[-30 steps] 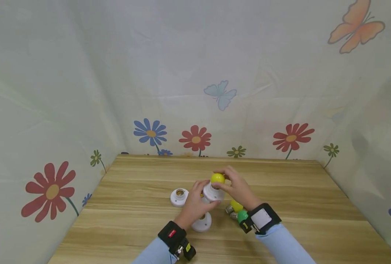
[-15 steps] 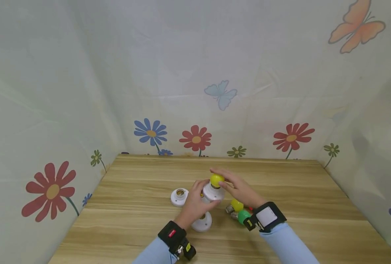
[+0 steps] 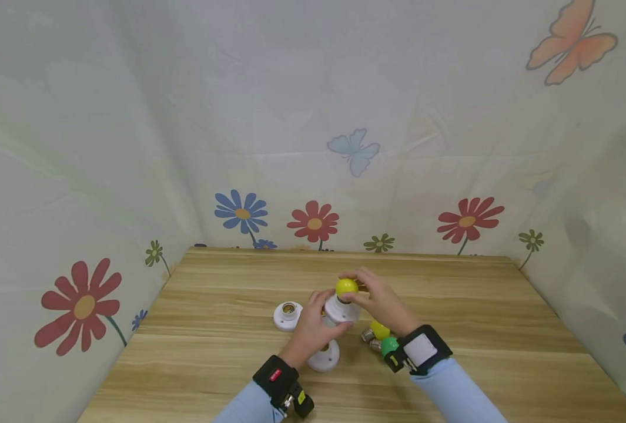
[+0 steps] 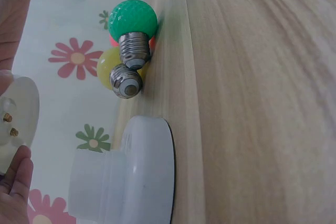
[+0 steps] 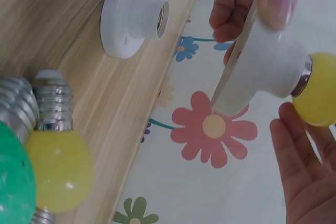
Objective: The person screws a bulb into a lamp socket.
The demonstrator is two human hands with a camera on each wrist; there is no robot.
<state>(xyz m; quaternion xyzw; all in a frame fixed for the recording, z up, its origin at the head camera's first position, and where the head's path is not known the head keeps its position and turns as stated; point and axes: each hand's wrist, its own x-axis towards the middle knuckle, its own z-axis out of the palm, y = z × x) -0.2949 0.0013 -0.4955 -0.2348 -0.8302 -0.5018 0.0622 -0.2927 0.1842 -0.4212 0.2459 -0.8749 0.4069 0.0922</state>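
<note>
My left hand [image 3: 313, 330] grips a white round lamp holder [image 3: 340, 311] by its base, raised over the table. A yellow light bulb [image 3: 347, 286] stands in the holder's socket, a strip of its metal cap showing above the rim in the right wrist view. My right hand [image 3: 385, 302] pinches this bulb, thumb on the near side and fingers round the far side. From the left wrist, the underside of the held holder [image 4: 20, 108] shows two brass screws. Part of the bulb's glass [image 5: 321, 93] lies outside the right wrist view.
Two lamp holders stand on the wooden table, one to the left [image 3: 278, 321] and one nearer [image 3: 327, 361], partly behind my left hand. Below my right wrist lie a loose yellow bulb [image 3: 380, 329] and a green bulb [image 3: 388, 346]. A red bulb [image 4: 153, 42] shows behind them.
The right hand's fingers slid forward over the bulb, then turned back round it. The bulb looks slightly more upright. My left hand and the holder have stayed in place.
</note>
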